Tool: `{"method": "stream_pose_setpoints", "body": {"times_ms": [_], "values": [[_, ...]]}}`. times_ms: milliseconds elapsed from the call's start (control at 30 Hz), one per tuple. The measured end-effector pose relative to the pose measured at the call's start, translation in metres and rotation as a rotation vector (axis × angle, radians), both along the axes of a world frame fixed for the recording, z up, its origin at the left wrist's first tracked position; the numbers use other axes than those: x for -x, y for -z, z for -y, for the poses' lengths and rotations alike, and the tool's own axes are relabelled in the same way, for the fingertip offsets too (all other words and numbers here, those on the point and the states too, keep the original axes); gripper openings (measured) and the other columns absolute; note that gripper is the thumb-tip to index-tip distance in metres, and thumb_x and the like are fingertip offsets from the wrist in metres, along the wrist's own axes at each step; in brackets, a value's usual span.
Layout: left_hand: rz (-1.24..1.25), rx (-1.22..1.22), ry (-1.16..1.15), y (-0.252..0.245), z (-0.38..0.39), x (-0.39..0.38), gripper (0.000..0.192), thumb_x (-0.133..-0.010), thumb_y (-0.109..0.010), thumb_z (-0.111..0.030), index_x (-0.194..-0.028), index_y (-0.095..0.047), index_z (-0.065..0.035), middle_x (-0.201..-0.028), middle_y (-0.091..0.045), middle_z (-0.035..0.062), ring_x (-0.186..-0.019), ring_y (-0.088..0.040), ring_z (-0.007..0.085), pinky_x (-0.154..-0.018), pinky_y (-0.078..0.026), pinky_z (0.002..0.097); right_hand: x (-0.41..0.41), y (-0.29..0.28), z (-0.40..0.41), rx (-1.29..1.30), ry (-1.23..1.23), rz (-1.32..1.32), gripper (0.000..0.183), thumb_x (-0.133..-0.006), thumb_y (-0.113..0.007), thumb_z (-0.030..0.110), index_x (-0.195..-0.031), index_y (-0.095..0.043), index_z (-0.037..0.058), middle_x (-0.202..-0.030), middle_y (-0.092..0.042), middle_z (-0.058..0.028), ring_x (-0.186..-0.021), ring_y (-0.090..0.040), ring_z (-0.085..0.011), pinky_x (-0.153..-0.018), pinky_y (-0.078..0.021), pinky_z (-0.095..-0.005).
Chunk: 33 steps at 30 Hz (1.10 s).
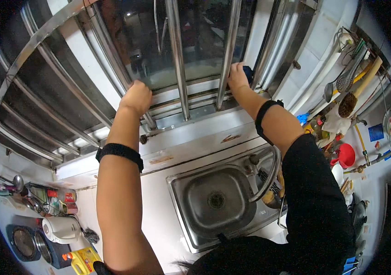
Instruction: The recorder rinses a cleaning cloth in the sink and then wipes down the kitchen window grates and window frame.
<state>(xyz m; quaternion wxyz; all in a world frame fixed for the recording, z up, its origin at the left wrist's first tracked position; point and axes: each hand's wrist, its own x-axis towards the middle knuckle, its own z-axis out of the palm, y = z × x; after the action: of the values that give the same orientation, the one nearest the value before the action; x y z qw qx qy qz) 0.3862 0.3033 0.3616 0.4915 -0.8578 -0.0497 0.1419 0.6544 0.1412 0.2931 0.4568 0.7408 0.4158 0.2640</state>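
Note:
My left hand (137, 98) is closed around a vertical stainless steel bar (108, 44) of the window guard. Over on the right, my right hand (239, 76) is beside another steel bar (229, 51), close to the window frame. A dark bundle (248, 73), perhaps a cloth, shows against its fingers; most of it is hidden. Behind the bars is a window pane (198, 44) with darkness outside and some reflections. The window sill (202, 125) runs below both hands.
Below the sill a stainless steel sink (216, 202) with a curved faucet (271, 175) is set in the white counter (157, 220). Utensils (348, 77) hang at the right wall. A white kettle (61, 228) and yellow bottle (82, 260) stand at lower left.

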Motion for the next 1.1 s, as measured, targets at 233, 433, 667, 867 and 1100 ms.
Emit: {"method": "stream_pose_setpoints", "body": {"times_ms": [233,433,667,867,1100], "values": [[-0.099,0.07,-0.063,-0.002,0.006,-0.005,0.021,-0.085,-0.049,-0.023,-0.084,-0.07,-0.0174,-0.084,-0.068,-0.0019,-0.081,-0.064,0.0167,-0.068,-0.045,0.0325,-0.009,-0.023,-0.003,-0.212,0.347,-0.227,0.03,-0.083,-0.053,0.024,-0.106,-0.064,0.01,-0.1,-0.055,-0.0098,-0.094,-0.047,-0.0311,-0.08,-0.0387,-0.046],[-0.112,0.08,-0.061,-0.009,0.007,-0.001,0.021,-0.085,-0.05,-0.024,-0.082,-0.069,-0.0176,-0.083,-0.068,-0.0021,-0.08,-0.064,0.016,-0.067,-0.045,0.0317,-0.007,-0.002,-0.001,-0.754,0.213,-0.384,0.018,-0.075,-0.059,0.019,-0.083,-0.069,0.0067,-0.099,-0.055,-0.0128,-0.095,-0.049,-0.0296,-0.081,-0.0407,-0.0397],[-0.064,0.044,-0.053,-0.006,0.006,-0.001,0.018,-0.082,-0.052,-0.022,-0.076,-0.069,-0.0174,-0.076,-0.067,-0.0014,-0.074,-0.064,0.0162,-0.063,-0.043,0.031,-0.024,0.041,0.006,-0.733,-0.338,-0.549,0.015,-0.07,-0.06,0.011,-0.079,-0.068,0.0016,-0.099,-0.054,-0.0137,-0.097,-0.046,-0.0298,-0.084,-0.0418,-0.0354],[-0.034,0.06,-0.064,0.0,0.002,0.0,0.019,-0.083,-0.051,-0.022,-0.08,-0.069,-0.0179,-0.08,-0.068,-0.0002,-0.078,-0.064,0.0171,-0.066,-0.045,0.032,-0.021,0.053,0.008,-0.901,-0.73,-0.92,0.028,-0.07,-0.056,0.004,-0.097,-0.061,0.0045,-0.099,-0.054,-0.0142,-0.093,-0.049,-0.0314,-0.084,-0.0432,-0.0391],[0.014,0.078,-0.104,-0.001,0.003,-0.001,0.02,-0.083,-0.051,-0.022,-0.077,-0.069,-0.0172,-0.078,-0.068,0.0006,-0.076,-0.064,0.0172,-0.066,-0.045,0.032,-0.007,0.04,0.014,-0.344,0.016,-0.238,0.023,-0.079,-0.054,0.017,-0.092,-0.066,0.0027,-0.095,-0.055,-0.0122,-0.094,-0.051,-0.0293,-0.07,-0.0464,-0.0353]]}}
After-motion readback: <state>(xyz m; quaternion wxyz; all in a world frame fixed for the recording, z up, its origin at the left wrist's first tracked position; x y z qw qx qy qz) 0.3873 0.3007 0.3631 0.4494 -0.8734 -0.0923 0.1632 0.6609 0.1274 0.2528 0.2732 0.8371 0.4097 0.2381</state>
